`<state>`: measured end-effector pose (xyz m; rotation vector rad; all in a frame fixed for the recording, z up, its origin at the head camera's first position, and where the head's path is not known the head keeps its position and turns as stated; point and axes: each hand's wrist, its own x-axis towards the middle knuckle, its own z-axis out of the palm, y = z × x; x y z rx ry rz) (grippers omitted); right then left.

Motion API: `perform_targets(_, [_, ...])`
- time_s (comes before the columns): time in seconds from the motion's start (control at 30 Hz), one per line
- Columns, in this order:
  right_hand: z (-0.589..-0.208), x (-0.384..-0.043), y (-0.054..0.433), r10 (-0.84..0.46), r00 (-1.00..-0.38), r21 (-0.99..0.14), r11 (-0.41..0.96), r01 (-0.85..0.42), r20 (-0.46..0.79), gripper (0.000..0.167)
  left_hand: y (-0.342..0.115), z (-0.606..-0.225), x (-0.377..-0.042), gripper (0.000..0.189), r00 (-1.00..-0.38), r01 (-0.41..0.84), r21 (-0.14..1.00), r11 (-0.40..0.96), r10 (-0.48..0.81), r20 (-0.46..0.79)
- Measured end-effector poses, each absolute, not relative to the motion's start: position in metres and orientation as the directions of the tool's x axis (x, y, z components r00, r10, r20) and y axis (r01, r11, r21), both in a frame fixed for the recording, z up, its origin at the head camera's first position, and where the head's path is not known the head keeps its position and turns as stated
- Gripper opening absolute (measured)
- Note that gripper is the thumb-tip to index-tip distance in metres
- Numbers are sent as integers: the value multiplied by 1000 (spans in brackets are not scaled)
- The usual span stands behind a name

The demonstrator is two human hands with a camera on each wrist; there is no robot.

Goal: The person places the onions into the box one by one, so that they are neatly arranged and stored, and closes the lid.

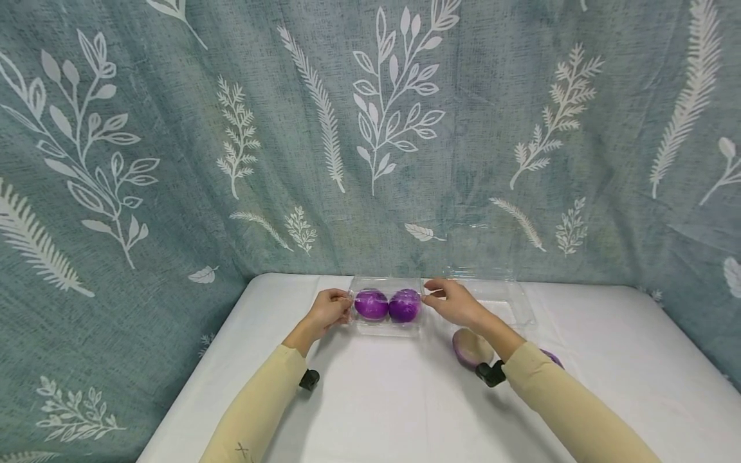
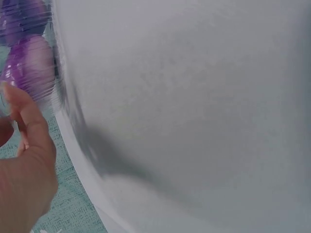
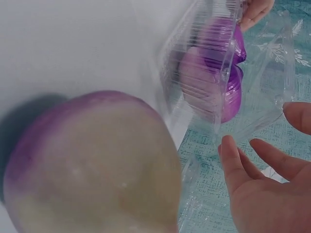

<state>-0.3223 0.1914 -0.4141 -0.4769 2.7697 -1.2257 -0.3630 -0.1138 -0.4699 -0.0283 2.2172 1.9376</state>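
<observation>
A clear plastic clamshell box (image 1: 384,329) with two round purple-and-white vegetables (image 1: 371,305), which look like turnips, sits toward the back of the white table. At its left end, my left hand (image 1: 330,308) pinches the plastic edge between thumb and fingers. My right hand (image 1: 457,303) is at the other end, its fingertips against or very near the rim, thumb spread apart. In the right wrist view the raised lid (image 3: 287,63) stands at an angle from the base, and the right thumb (image 3: 299,116) meets its corner.
Behind my right forearm stands another clear box (image 1: 503,302) with its lid up. A loose purple-and-cream vegetable (image 1: 471,348) lies in front of it. Something purple (image 1: 552,357) is mostly hidden by the right sleeve. A patterned curtain (image 1: 370,161) hangs behind the table.
</observation>
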Motion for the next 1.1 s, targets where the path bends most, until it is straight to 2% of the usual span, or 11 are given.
perform_targets(0.33, [-414, -321, 192, -330, -942, -716, 642, -275, 67, 53, -128, -464, -353, 38, -969, -196, 971, 138, 127, -213])
perform_targets(0.7, [-424, -317, 189, -374, -916, -625, 683, -379, 146, 49, -141, -459, -334, 59, -948, -202, 963, 182, 211, -238])
perform_targets(1.1, [-428, -316, 189, -364, -924, -632, 691, -351, 116, 47, -132, -461, -320, 49, -958, -144, 982, 125, 231, -170])
